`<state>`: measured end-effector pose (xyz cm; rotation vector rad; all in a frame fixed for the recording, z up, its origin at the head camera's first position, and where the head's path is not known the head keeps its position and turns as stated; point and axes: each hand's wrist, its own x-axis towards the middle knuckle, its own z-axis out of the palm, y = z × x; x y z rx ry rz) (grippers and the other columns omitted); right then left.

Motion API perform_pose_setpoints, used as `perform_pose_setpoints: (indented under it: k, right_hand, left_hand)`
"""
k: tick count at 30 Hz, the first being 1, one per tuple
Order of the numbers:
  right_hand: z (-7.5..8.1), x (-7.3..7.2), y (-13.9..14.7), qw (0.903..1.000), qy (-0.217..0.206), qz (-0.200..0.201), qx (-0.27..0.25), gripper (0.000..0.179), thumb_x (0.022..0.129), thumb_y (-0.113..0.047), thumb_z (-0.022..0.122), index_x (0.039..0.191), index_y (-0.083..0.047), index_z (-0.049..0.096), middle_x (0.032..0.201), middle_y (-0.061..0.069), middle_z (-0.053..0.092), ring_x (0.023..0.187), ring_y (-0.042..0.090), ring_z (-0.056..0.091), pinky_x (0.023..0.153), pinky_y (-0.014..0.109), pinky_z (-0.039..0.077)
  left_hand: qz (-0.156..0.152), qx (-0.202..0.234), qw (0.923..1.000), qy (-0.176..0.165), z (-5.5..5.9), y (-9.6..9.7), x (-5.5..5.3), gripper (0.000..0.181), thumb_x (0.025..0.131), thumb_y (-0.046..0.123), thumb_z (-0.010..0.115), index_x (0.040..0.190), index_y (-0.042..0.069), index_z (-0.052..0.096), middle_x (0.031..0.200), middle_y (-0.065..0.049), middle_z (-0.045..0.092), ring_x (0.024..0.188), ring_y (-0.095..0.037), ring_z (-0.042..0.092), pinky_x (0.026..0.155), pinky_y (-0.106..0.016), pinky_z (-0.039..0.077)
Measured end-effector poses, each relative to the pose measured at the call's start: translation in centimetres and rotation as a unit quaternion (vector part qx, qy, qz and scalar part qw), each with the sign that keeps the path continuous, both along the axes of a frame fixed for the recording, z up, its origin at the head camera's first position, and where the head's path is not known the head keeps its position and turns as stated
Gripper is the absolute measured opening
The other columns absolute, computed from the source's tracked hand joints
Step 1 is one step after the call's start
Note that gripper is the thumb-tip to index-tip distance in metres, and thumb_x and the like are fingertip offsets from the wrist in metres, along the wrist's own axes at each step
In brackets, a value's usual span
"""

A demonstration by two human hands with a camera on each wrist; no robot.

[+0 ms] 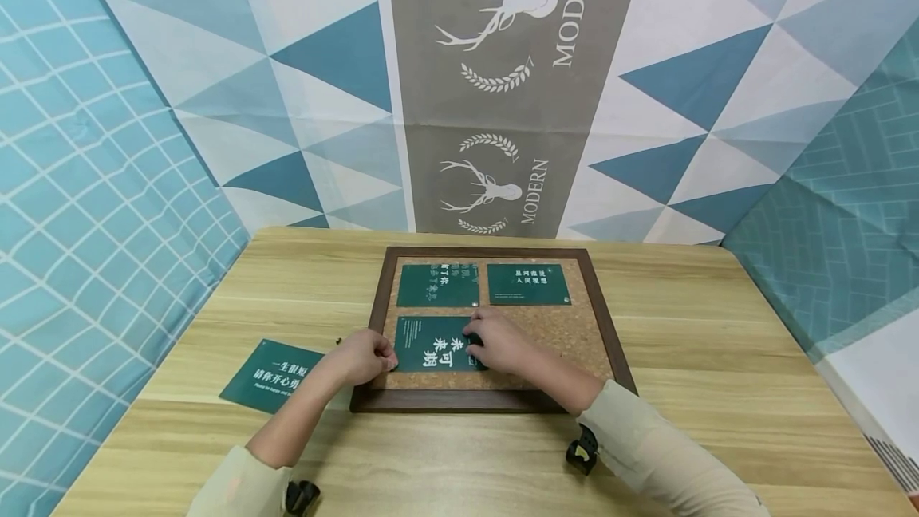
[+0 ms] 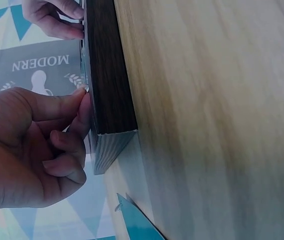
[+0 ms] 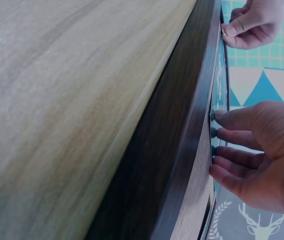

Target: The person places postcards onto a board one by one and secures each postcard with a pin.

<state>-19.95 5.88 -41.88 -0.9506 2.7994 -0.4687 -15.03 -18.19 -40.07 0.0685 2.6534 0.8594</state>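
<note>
A dark green card with white characters (image 1: 424,341) lies on the lower left of a cork board (image 1: 556,333) in a dark wooden frame (image 1: 459,400). My left hand (image 1: 362,356) is at the card's lower left corner. Its thumb and forefinger pinch a small shiny thumbtack (image 2: 86,88) against the board, the other fingers curled beneath. At the card's right edge, my right hand (image 1: 498,339) presses with spread fingertips (image 3: 222,118), covering part of the lettering. In the right wrist view, these fingers are fairly straight and grip nothing.
Two more green cards, one upper left (image 1: 438,287) and one upper right (image 1: 531,284), are on the board with small tacks at corners. Another green card (image 1: 269,373) lies on the wooden table (image 1: 718,341) to the left, partly behind my left forearm. A patterned cloth (image 1: 488,118) hangs behind.
</note>
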Motion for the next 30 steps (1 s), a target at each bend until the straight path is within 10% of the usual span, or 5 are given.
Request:
perform_pose_setpoints:
  k: [22,30]
  right_hand:
    - [-0.06,0.08,-0.08,1.0000,-0.006,-0.001,0.000,0.030,0.088,-0.021,0.065,0.113,-0.005,0.067,0.115,0.009,0.057,0.111,0.024,0.053,0.089,0.038,0.048]
    - [0.02,0.05,-0.07,1.0000,-0.004,0.000,-0.004,0.029,0.088,-0.020,0.066,0.112,-0.004,0.067,0.113,0.009,0.057,0.108,0.023,0.054,0.087,0.038,0.048]
  left_hand:
    - [0.021,-0.068,0.9971,0.027,-0.26,0.55,-0.29,0.013,0.084,0.008,0.063,0.071,0.010,0.059,0.069,-0.002,0.056,0.060,-0.016,0.048,0.052,-0.026,0.036]
    - [0.030,-0.031,0.9987,0.029,-0.51,0.13,-0.19,0.009,0.085,0.006,0.062,0.076,0.007,0.061,0.072,-0.003,0.057,0.062,-0.016,0.049,0.054,-0.025,0.038]
